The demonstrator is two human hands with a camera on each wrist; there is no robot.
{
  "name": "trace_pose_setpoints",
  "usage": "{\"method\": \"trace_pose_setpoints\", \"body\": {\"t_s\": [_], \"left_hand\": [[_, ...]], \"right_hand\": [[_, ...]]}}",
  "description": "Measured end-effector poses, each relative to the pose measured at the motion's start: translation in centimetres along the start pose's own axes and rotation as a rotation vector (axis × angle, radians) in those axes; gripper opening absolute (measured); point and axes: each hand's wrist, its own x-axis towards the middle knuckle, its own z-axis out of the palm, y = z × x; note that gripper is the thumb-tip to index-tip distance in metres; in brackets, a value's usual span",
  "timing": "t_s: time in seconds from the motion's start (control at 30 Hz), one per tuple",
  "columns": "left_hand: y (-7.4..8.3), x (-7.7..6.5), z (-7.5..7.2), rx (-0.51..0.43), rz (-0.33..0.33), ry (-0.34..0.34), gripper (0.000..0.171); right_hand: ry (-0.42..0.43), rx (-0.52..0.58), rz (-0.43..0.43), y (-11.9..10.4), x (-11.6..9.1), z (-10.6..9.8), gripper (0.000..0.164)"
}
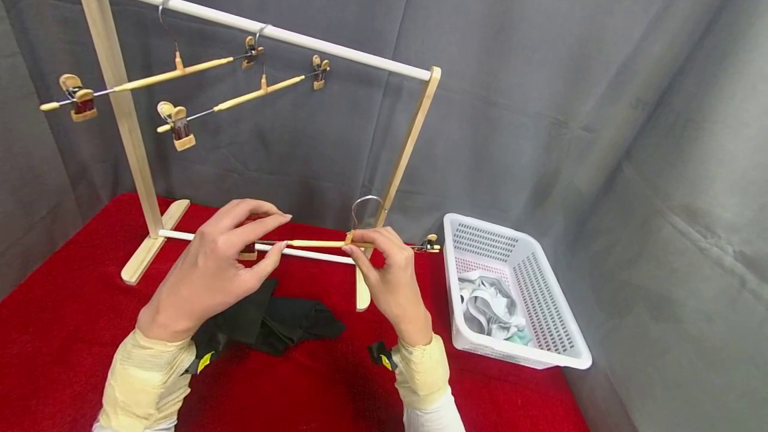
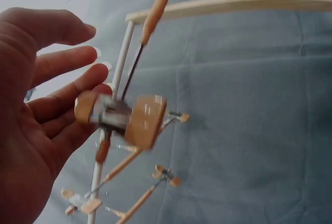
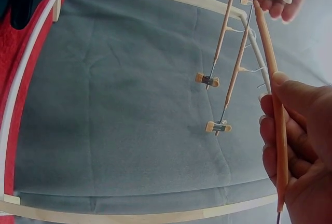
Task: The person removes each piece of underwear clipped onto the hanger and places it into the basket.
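Note:
My right hand (image 1: 393,272) pinches a wooden clip hanger (image 1: 318,243) at the middle of its bar, just beside the metal hook. Held level in front of the rack, the hanger has a clip at either end. My left hand (image 1: 207,272) is by the left-end clip (image 2: 145,123), its thumb and fingers spread apart with nothing gripped between them. In the head view that hand partly hides the clip. Dark cloth (image 1: 282,322) lies crumpled on the red-covered table, below the hanger and partly behind my left wrist.
Two more clip hangers (image 1: 162,77) (image 1: 246,97) hang from the white rail (image 1: 360,55) of a wooden rack, over the left side. To the right stands a white plastic basket (image 1: 459,325) with pale cloth (image 1: 489,305) inside. Grey fabric (image 1: 540,85) covers the wall behind.

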Motion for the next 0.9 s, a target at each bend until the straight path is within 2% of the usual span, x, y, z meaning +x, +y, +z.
{"method": "trace_pose_setpoints", "body": {"t_s": [0.27,0.67,0.9], "left_hand": [[1.2,0.2,1.9,-0.001,0.025,-0.085,0.037],[1.9,-0.1,3.7,0.075,-0.024,-0.189,0.037],[1.6,-0.2,4.1,0.048,-0.032,-0.197,0.032]], "right_hand": [[-0.019,0.014,-0.001,-0.1,-0.1,0.2,0.024],[-0.015,0.026,-0.038,-0.2,-0.2,0.6,0.023],[-0.031,0.038,-0.038,-0.3,-0.3,0.7,0.024]]}}
